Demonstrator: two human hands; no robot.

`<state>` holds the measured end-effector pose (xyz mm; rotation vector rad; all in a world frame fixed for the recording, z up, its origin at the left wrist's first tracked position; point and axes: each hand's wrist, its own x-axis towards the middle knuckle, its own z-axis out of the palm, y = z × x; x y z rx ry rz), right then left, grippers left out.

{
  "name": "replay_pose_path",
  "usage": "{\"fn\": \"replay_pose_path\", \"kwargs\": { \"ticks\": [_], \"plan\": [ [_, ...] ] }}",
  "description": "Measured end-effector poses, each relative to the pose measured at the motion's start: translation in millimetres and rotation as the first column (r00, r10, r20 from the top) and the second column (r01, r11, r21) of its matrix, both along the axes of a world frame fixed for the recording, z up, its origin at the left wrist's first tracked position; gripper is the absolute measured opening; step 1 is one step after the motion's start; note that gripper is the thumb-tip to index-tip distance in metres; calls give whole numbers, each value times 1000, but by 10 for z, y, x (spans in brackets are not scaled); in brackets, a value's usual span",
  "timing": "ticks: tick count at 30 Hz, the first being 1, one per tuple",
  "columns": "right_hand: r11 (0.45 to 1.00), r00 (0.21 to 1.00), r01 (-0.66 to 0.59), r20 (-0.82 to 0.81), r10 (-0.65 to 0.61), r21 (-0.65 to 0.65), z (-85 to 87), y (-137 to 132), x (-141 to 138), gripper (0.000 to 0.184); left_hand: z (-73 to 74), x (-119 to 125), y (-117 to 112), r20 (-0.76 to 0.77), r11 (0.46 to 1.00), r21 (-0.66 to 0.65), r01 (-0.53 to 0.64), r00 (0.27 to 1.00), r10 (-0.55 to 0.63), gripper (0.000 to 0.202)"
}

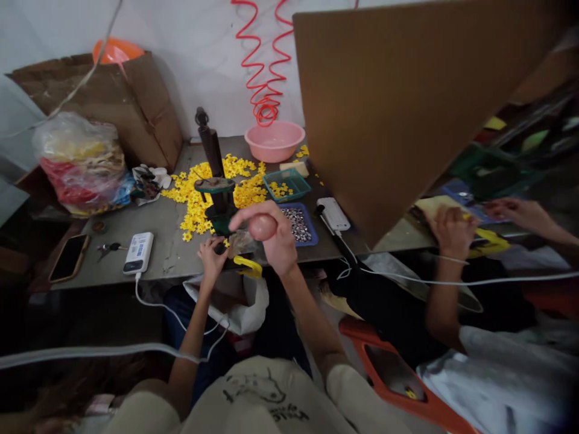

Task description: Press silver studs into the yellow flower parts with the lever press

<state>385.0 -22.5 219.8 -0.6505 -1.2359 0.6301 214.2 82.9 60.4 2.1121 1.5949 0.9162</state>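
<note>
My right hand (270, 236) is closed round the reddish ball knob (263, 227) of a hand press lever. The green hand press (217, 199) stands on the grey table (136, 259), with its dark column rising behind it. My left hand (210, 254) rests at the foot of the press, fingers pinched on a small part I cannot make out. A yellow piece (248, 266) lies at the table edge between my hands. Yellow flower-shaped parts (194, 199) are heaped round the press.
A blue tray of metal bits (298, 224), a teal tray (287, 184) and a pink basin (274, 141) sit behind. A power bank (139, 252), phone (69, 258), cardboard box (136, 102) and plastic bag (81, 163) lie left. A co-worker's hands (452, 232) work at the right behind a cardboard sheet (407, 102).
</note>
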Motion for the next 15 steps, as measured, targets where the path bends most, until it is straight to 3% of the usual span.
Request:
{"fn": "replay_pose_path", "kwargs": {
  "ticks": [3,4,5,7,9,12,15],
  "plan": [
    [967,974,189,159,-162,-171,-260,272,482,51,-67,-269,-241,66,994,20,105,992,-106,28],
    [917,928,300,305,-216,-264,-394,355,663,43,-136,-384,-356,98,985,0,174,980,-173,29],
    [827,840,440,486,-241,-349,-548,420,830,34,-223,-497,-475,106,975,-36,219,971,-214,31],
    [664,668,617,728,-157,-422,-873,498,1080,23,-401,-684,-676,82,953,-127,277,960,-268,33],
    [606,555,691,826,-95,-395,-1144,530,1201,18,-499,-802,-740,79,938,-201,282,959,-271,34],
    [630,485,708,868,-105,-319,-1348,560,1220,10,-399,-901,-453,96,979,-143,145,987,-132,27],
    [651,497,698,856,-139,-299,-1372,597,1198,11,-151,-968,153,56,993,112,-45,998,39,39]
  ]
}}
